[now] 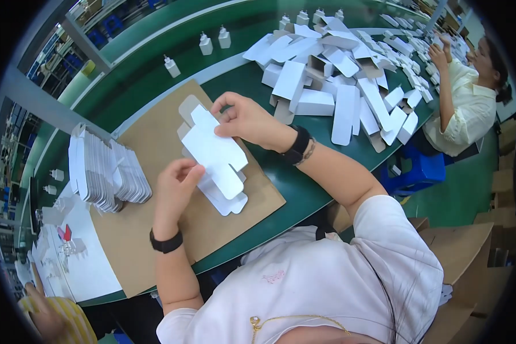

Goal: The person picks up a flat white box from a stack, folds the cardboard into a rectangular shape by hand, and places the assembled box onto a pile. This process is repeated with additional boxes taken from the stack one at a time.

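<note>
A flattened white carton with cut flaps at both ends is held between my two hands, tilted over a brown cardboard sheet. My left hand pinches its left lower edge between thumb and fingers. On the upper right edge, my right hand grips it with the thumb on top and the fingers curled. To the left stands a packed row of flat white cartons. A large heap of opened white boxes lies on the green table, beyond my right hand.
White pump bottles stand along the green strip at the back. At the right, a person in a pale shirt handles things near a blue stool. Another person in yellow stripes is at lower left, beside white paper.
</note>
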Tool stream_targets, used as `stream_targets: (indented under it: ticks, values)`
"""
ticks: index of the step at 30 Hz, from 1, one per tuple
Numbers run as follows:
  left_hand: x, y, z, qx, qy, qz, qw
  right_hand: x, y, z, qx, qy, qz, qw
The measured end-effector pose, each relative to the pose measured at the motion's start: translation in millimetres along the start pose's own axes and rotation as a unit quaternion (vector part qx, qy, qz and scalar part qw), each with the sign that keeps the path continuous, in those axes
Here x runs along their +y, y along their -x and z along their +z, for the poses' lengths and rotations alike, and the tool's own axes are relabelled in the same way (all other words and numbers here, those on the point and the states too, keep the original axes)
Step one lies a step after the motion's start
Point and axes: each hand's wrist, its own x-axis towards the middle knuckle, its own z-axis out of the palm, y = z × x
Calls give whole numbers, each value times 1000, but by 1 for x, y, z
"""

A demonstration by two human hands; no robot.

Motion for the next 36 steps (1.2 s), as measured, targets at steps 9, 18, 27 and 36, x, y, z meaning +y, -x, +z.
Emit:
stream_targets:
  ticks: [9, 18, 27, 36]
  values:
    - [4, 9, 19, -1, -33, 95, 995, 8, 15, 19, -27, 229, -105, 967]
    - [11, 13, 28, 19, -4, 196, 980, 0, 24, 26, -48, 252, -229, 939]
    - [-2, 13, 39, -50, -73, 199, 976, -10, 29, 14, -25, 228, -210, 950]
    - [10, 21, 51, 35, -228, 205, 951, -13, 30, 25, 8, 287, -140, 947]
